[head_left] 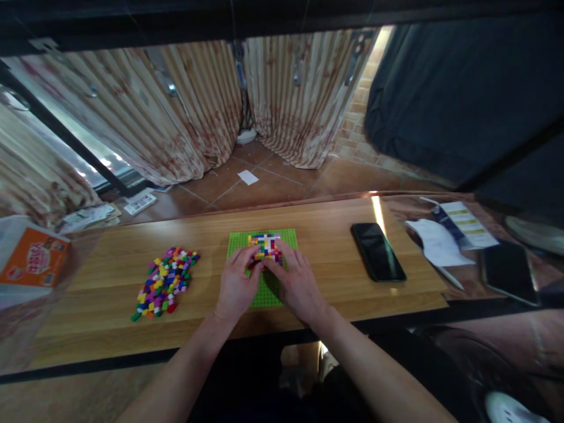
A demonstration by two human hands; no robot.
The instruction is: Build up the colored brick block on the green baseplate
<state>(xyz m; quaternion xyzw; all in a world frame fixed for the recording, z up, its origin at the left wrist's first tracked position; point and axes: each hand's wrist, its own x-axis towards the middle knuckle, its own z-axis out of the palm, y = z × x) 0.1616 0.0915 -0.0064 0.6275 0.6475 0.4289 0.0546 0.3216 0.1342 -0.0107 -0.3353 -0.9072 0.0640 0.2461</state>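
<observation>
A green studded baseplate [288,236] lies on the wooden table in front of me. On it sits a dense patch of small coloured building bricks [267,244], in yellow, white, red, blue and green. My left hand [238,279] covers the lower left of the plate, its fingers curled in at the patch's left side. My right hand [297,282] reaches around the right side of the patch, index finger bent along its edge. Both thumbs come close together at the near edge. Whatever lies between the left fingertips is hidden. Left of the plate is a loose pile of bricks [165,282].
A black phone [378,251] lies on the right of the wooden table [326,220]. Beyond its right end are papers [440,244] and a second dark device [509,273]. An orange box [35,258] stands past the left end. Curtains [185,117] hang behind.
</observation>
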